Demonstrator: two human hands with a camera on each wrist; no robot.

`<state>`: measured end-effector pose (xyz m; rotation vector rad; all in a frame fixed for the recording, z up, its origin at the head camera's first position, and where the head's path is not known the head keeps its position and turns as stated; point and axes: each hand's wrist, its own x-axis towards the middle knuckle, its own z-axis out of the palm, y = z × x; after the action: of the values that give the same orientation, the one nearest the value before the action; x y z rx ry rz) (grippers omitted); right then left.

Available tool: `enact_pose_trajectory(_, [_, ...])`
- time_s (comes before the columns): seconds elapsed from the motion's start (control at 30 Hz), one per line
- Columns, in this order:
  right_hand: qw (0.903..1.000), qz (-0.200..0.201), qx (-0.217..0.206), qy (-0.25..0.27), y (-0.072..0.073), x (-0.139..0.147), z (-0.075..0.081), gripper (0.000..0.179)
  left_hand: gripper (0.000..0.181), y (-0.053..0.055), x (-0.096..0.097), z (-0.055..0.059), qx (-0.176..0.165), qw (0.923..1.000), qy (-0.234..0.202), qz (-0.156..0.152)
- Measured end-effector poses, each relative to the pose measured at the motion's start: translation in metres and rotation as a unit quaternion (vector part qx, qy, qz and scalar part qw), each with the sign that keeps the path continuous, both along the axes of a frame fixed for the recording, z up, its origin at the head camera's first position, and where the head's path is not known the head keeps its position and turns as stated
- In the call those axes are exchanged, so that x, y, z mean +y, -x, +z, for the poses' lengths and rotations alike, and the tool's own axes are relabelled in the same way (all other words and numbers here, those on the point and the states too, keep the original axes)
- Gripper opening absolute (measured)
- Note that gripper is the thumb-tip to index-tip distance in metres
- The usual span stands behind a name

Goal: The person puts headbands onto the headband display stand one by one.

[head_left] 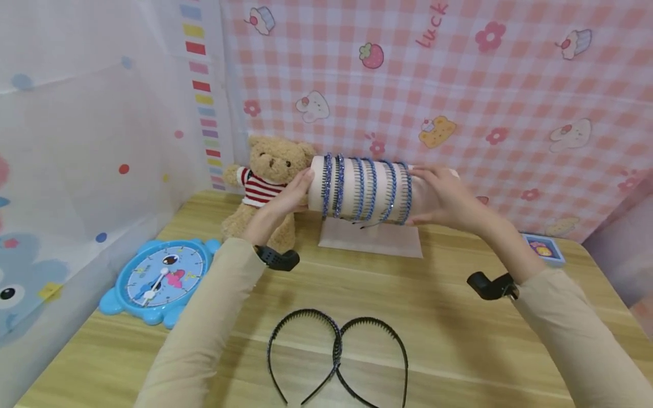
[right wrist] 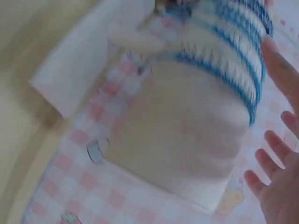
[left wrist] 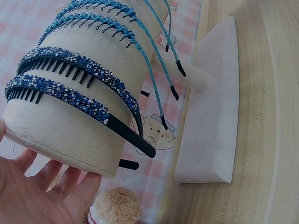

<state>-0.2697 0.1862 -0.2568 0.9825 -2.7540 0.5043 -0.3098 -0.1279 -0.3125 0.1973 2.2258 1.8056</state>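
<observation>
A cream cylindrical headband stand lies horizontally above its flat base. Two headbands with blue glittery stones ring its left part, and several blue braided headbands sit farther right. My left hand touches the stand's left end, its fingers stretched along the end's edge. At the right end is my right hand, thumb low and fingers spread over the top; the right wrist view, blurred, shows spread fingers beside the cylinder. In front, two dark toothed headbands lie overlapping on the table.
A teddy bear in a striped shirt sits behind my left hand. Left on the wooden table lies a blue toy clock. A small blue-framed box is at the right rear. Checked pink cloth hangs close behind the stand.
</observation>
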Motion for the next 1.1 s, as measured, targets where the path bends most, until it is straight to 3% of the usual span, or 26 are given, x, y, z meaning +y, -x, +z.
enact_pose_trajectory(0.1, [0.9974, 0.06, 0.019, 0.034, -0.016, -0.007, -0.022, 0.051, 0.059, 0.0, -0.002, 0.0, 0.0, 1.0, -0.004, 0.004])
enact_pose_trajectory(0.17, [0.9946, 0.096, -0.022, 0.033, -0.029, -0.015, -0.041, 0.041, 0.059, 0.0, -0.002, 0.0, -0.001, 1.0, -0.003, 0.004])
enact_pose_trajectory(0.23, [0.9873, 0.125, -0.097, 0.009, -0.041, -0.024, -0.06, 0.038, 0.059, 0.0, -0.003, 0.0, 0.0, 1.0, -0.003, 0.003])
enact_pose_trajectory(0.37, [0.9499, 0.15, -0.27, -0.05, -0.058, -0.04, -0.093, 0.043, 0.059, -0.001, -0.004, 0.001, 0.001, 1.0, -0.005, 0.005])
enact_pose_trajectory(0.47, [0.9261, 0.151, -0.338, -0.073, -0.064, -0.049, -0.111, 0.045, 0.059, -0.002, -0.005, 0.001, -0.003, 1.0, -0.006, 0.007])
enact_pose_trajectory(0.53, [0.9189, 0.147, -0.357, -0.082, -0.066, -0.052, -0.119, 0.042, 0.059, -0.003, -0.005, 0.002, -0.005, 1.0, -0.005, 0.005])
enact_pose_trajectory(0.8, [0.9168, 0.165, -0.354, -0.085, -0.065, -0.046, -0.128, 0.032, 0.06, -0.001, -0.002, 0.002, -0.012, 0.9999, 0.003, 0.002])
enact_pose_trajectory(0.97, [0.9144, 0.178, -0.354, -0.081, -0.062, -0.029, -0.121, 0.025, 0.06, 0.0, 0.0, 0.002, -0.011, 0.9999, 0.007, 0.002])
enact_pose_trajectory(1.1, [0.9057, 0.169, -0.38, -0.08, -0.06, -0.02, -0.108, 0.027, 0.06, 0.0, 0.002, 0.003, -0.009, 0.9999, 0.006, 0.001])
